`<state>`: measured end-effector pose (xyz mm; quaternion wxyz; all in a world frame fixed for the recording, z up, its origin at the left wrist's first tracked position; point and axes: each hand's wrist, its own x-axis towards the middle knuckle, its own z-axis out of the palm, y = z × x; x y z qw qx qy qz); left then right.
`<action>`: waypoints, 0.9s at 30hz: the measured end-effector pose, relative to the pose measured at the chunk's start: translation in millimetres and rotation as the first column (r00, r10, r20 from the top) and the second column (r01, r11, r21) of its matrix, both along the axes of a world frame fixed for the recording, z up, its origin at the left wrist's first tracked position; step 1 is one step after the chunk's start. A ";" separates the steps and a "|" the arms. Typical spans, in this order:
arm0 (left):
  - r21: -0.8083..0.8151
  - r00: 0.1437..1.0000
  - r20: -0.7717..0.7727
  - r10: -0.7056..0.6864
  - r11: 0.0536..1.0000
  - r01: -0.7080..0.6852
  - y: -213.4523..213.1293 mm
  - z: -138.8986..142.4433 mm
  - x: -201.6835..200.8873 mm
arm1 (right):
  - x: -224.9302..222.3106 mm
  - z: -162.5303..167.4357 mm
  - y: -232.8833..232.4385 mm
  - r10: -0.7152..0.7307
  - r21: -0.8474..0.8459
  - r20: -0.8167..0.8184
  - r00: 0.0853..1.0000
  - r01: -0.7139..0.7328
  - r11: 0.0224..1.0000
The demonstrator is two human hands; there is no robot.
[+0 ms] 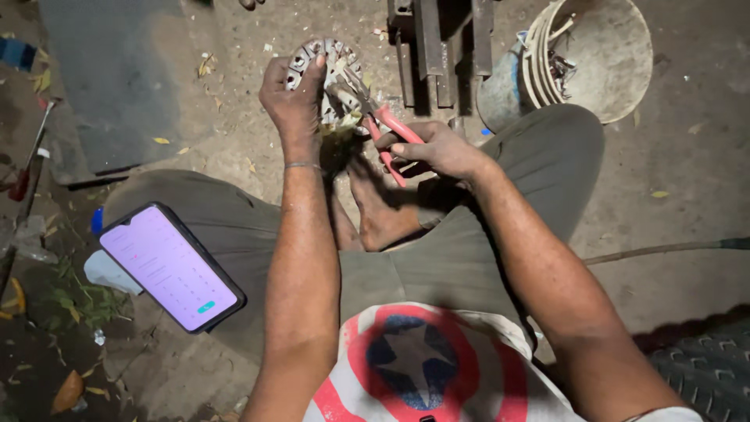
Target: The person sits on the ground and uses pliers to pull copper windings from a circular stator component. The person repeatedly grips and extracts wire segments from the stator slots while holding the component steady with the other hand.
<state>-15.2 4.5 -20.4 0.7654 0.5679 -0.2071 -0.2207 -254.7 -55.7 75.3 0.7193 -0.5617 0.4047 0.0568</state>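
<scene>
Head view, person seated on a dirt floor, knees apart, bare feet drawn in together between them.

Largest items: dark slab lying flat at upper left; round bucket at upper right, tilted toward the camera, scrap inside, standing just beside the right knee. Tyre tread at lower right corner. Upright metal bars at top centre, just beyond the work.

Smartphone, screen lit pale pink, resting on the left thigh, well apart from both hands.

Round metal disc with toothed segments around its rim, held on edge at the ground just in front of the toes.

Left hand: closed over the disc's top-left rim, fingers wrapped over the edge, thumb side toward the camera. Firm full grip; thin bangle on the wrist.

Right hand: closed around the red handles of pliers, handles squeezed near together, index finger laid along the upper handle. Plier nose lies against the disc's face, near its centre; whether the nose is pinching anything cannot be told.

Screwdriver with red handle on the ground at far left.
</scene>
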 end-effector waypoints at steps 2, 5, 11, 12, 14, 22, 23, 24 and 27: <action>0.031 1.000 0.012 -0.027 0.999 0.026 0.1 1.9 -1.0 | -2.1 0.7 -2.5 0.020 -0.067 0.057 0.998 -0.016 0.998; 0.045 0.995 0.029 -0.098 0.994 0.096 3.0 7.8 -1.3 | -4.1 8.8 -5.6 -0.006 -0.022 0.114 0.994 0.009 1.000; -0.036 0.966 0.120 -0.230 0.971 0.236 9.9 27.2 10.5 | -7.4 25.0 -13.0 -0.090 0.187 0.113 0.989 0.068 0.980; -0.001 0.959 0.142 -0.246 0.969 0.249 10.0 30.5 13.4 | -9.8 25.5 -13.7 -0.117 0.229 0.125 0.985 0.086 0.970; 0.062 0.942 0.191 -0.277 0.961 0.270 10.8 35.8 18.7 | -15.6 23.8 -12.9 -0.132 0.191 0.131 0.983 0.105 0.976; 0.314 0.945 0.327 -0.029 0.946 -0.080 -2.2 12.0 1.7 | 15.0 -13.3 16.4 -0.145 -0.299 -0.110 0.983 0.106 0.948; 0.404 0.916 0.398 0.039 0.890 -0.213 -3.8 5.9 -0.5 | 18.5 -15.4 23.9 -0.135 -0.374 -0.153 0.979 0.069 0.925; 0.349 0.860 0.476 0.187 0.857 -0.380 -6.6 0.5 -0.8 | 20.8 -15.8 30.5 -0.123 -0.445 -0.192 0.974 0.025 0.895; 0.237 0.730 0.456 0.509 0.721 -0.651 -4.8 -7.4 10.9 | 13.7 -9.8 45.4 0.013 -0.574 -0.217 0.976 -0.138 0.807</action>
